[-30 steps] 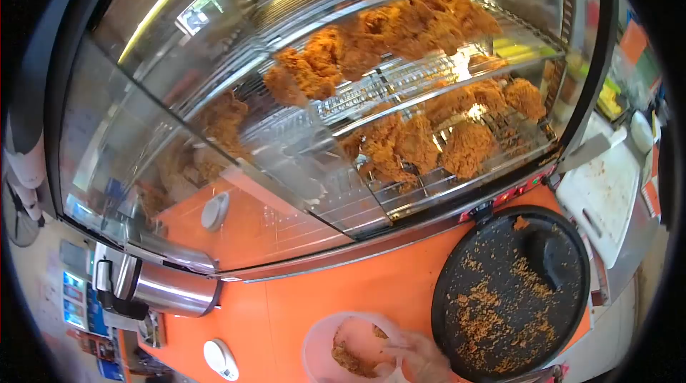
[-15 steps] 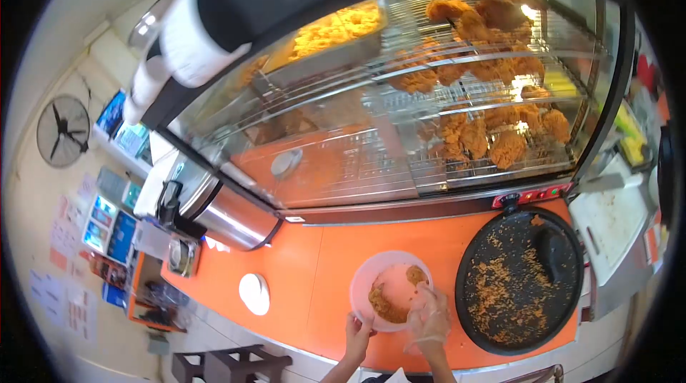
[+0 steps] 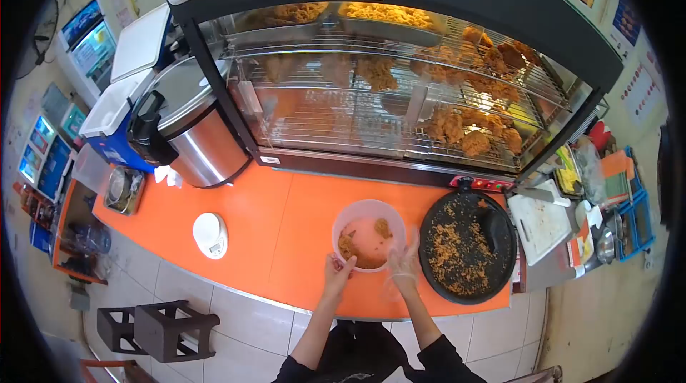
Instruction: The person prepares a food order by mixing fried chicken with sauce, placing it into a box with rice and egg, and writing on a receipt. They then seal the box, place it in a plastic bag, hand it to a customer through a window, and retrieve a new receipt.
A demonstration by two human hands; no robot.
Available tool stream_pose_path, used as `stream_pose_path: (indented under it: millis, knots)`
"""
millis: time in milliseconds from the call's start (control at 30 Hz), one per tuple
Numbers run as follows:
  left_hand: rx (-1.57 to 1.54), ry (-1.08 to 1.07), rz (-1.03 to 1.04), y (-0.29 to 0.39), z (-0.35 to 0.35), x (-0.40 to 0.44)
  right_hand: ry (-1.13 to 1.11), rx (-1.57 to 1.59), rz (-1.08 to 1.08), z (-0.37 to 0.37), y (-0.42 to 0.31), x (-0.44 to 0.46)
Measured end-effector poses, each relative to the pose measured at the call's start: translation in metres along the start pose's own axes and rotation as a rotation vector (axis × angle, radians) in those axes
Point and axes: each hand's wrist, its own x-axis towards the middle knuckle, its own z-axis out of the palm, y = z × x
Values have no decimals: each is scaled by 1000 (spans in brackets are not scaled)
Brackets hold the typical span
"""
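Note:
A pale translucent plastic bowl [image 3: 370,206] stands on the orange counter, with brown crumbly food [image 3: 349,246] along its lower left inside and a small clump [image 3: 383,228] at the upper right. My left hand [image 3: 337,273] grips the bowl's lower left rim, thumb on top. Wearing a clear plastic glove, my right hand [image 3: 405,263] is at the bowl's right edge with its fingers stretched out; the hand is slightly blurred. Whether it touches the rim I cannot tell. Just right of it lies a round black pan [image 3: 468,246] with toasted brown crumbs and a dark scoop-like piece inside.
A glass warming cabinet [image 3: 386,165] with fried chicken runs along the back. On the orange counter [image 3: 286,254] are a white kitchen scale [image 3: 210,235] and a large steel pot [image 3: 207,143] at left. A white cutting board [image 3: 539,222] lies right of the pan. Dark stools [image 3: 171,329] stand below.
The camera view has levelled and shifted. My right hand has moved from over the bowl's lower right inside to its right edge. My left hand stays on the rim.

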Motion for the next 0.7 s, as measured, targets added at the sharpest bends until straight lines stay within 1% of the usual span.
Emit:
stream_pose_path:
  millis: [100,200,300,400,500,567,633,700]
  knots:
    - [-34,-29,19,-4,-3,-1,-117,-22,128,-10,-17,-1]
    - [-23,-47,9,-6,-6,-2,-215,-146,-16,-12,10,6]
    - [53,-43,71,-5,-6,-26,-381,-225,232,-26,12,4]
    - [178,-268,233,16,-12,-72,-377,423,496,-58,-5,-8]
    - [211,-409,49,38,-8,-109,-394,414,456,-101,-29,-15]
    - [277,-455,-55,36,-3,-121,-387,516,441,-131,-34,-16]
    - [292,-385,7,34,13,-132,-371,623,417,-160,-39,-13]
    - [280,-305,51,30,33,-140,-317,629,382,-200,-37,-6]
